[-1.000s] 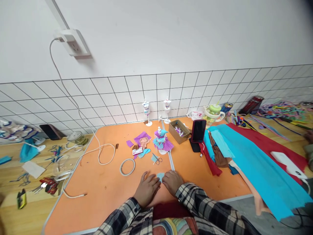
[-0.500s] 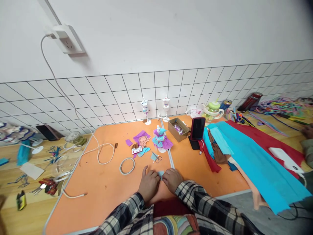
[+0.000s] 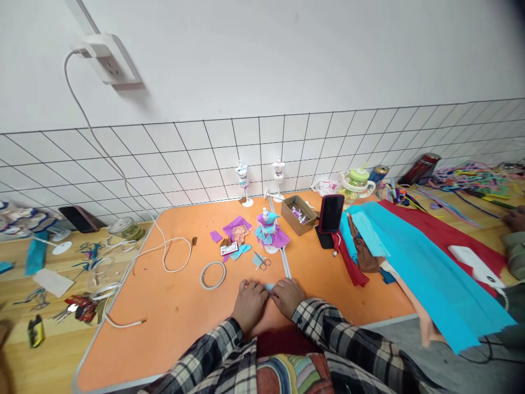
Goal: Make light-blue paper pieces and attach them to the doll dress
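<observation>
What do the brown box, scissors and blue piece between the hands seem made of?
Brown box: probably cardboard, with matt, thin walls.
Scissors: likely metal, greyish and slim; finish unclear.
Blue piece: thin, matt, perhaps cloth or paper; the fingers hide much of it.

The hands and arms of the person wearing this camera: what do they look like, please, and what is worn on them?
The left hand and right hand are bare, without gloves. The left sleeve and right sleeve are long, ending at the wrists, with a dark-and-pale plaid pattern.
</observation>
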Action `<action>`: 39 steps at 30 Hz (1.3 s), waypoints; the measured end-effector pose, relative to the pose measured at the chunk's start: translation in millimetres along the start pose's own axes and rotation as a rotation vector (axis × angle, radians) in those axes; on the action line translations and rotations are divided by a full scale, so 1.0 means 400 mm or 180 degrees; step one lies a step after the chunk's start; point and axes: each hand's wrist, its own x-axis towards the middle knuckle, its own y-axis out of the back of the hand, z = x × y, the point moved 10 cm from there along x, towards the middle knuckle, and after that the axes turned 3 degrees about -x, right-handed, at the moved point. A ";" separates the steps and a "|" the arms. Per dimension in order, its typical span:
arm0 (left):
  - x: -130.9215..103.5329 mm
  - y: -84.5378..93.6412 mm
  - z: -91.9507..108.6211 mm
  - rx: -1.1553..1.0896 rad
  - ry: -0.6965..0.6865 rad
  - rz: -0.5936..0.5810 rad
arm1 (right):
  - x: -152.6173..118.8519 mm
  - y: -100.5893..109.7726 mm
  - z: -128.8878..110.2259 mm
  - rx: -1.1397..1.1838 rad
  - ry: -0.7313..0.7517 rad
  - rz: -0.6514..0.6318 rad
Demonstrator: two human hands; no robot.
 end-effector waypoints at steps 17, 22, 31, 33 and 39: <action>-0.001 -0.016 0.003 -0.0137 -0.0126 -0.0177 | -0.004 0.001 0.005 0.0022 -0.0096 -0.0068; 0.002 -0.013 0.004 -0.0147 -0.0126 -0.0179 | -0.005 0.004 0.008 0.0068 -0.0147 -0.0060; 0.001 -0.007 0.003 -0.0179 -0.0170 -0.0141 | -0.006 0.007 0.020 0.0096 -0.0202 -0.0017; 0.000 -0.009 0.001 -0.0196 -0.0164 -0.0141 | -0.005 0.006 0.020 0.0104 -0.0211 -0.0011; 0.000 -0.009 0.002 -0.0203 -0.0167 -0.0121 | -0.005 0.012 0.020 0.0111 -0.0278 -0.0015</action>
